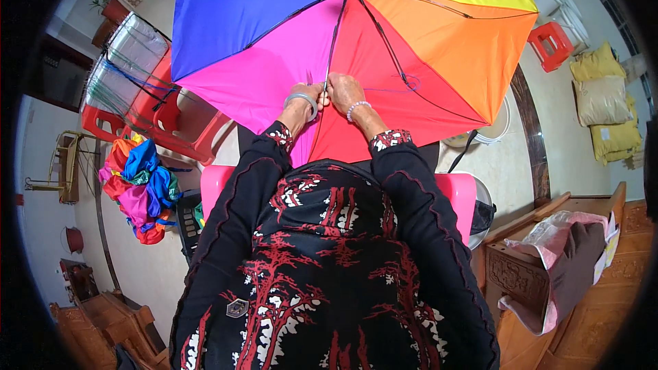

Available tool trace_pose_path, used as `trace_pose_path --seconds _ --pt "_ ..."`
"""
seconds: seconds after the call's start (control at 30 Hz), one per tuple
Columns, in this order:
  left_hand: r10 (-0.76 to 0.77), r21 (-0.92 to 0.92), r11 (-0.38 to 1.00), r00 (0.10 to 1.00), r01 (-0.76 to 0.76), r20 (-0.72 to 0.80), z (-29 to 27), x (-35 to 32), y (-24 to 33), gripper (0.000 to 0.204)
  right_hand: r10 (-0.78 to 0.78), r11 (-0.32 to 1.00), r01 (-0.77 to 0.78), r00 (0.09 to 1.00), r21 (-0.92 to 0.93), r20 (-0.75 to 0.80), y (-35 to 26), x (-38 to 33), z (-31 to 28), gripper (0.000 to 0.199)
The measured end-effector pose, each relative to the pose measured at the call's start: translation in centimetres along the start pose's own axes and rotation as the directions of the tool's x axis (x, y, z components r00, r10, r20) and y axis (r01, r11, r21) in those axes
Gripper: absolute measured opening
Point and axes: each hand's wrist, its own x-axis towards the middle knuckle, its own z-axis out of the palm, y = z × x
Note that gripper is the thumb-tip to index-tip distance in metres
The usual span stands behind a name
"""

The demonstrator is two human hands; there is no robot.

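Spread out in front of me is an umbrella (439,51) with rainbow-coloured panels, its inner side and dark ribs facing me. My left hand (301,101), with a bangle at the wrist, is closed on the umbrella at the pink panel. Close beside it, my right hand (346,94), wearing a beaded bracelet, pinches the rib (334,44) that runs between the pink and red panels. The fingertips nearly meet there, and any small item between them is hidden. A thin purple thread (412,83) trails over the red panel to the right.
At the left, a pile of colourful folded fabric (140,188) sits near red stools (205,140) and a wrapped white box (127,55). Yellow sacks (606,106) and a red stool (550,46) stand far right. Carved wooden furniture (517,277) with a cloth is near right.
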Motion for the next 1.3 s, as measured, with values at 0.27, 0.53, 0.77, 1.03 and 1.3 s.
trace_pose_path --seconds 0.27,0.53,0.77,1.03,1.3 --pt "0.057 -0.036 0.997 0.977 -0.066 -0.207 0.9 0.4 -0.8 0.012 0.070 0.995 -0.061 0.990 0.082 -0.118 0.7 0.0 0.5 0.010" --pt "-0.001 -0.163 0.986 0.981 -0.032 -0.196 0.5 -0.2 -0.4 0.017 0.169 0.977 -0.162 0.985 0.136 -0.041 0.6 -0.3 -0.5 0.011" --pt "-0.024 -0.173 0.985 0.986 -0.006 -0.166 0.3 -0.4 -0.1 0.015 0.201 0.973 -0.201 0.979 0.117 0.010 -0.2 -0.3 -1.4 0.012" --pt "-0.014 -0.153 0.988 0.998 0.003 -0.067 0.1 -0.3 0.0 0.013 0.177 0.978 -0.176 0.984 0.116 0.003 0.2 -0.1 -0.9 0.011" --pt "0.008 -0.151 0.988 0.992 -0.027 -0.126 0.2 -0.7 0.0 0.014 0.167 0.979 -0.171 0.985 0.108 0.043 -0.1 -0.2 -1.2 0.011"
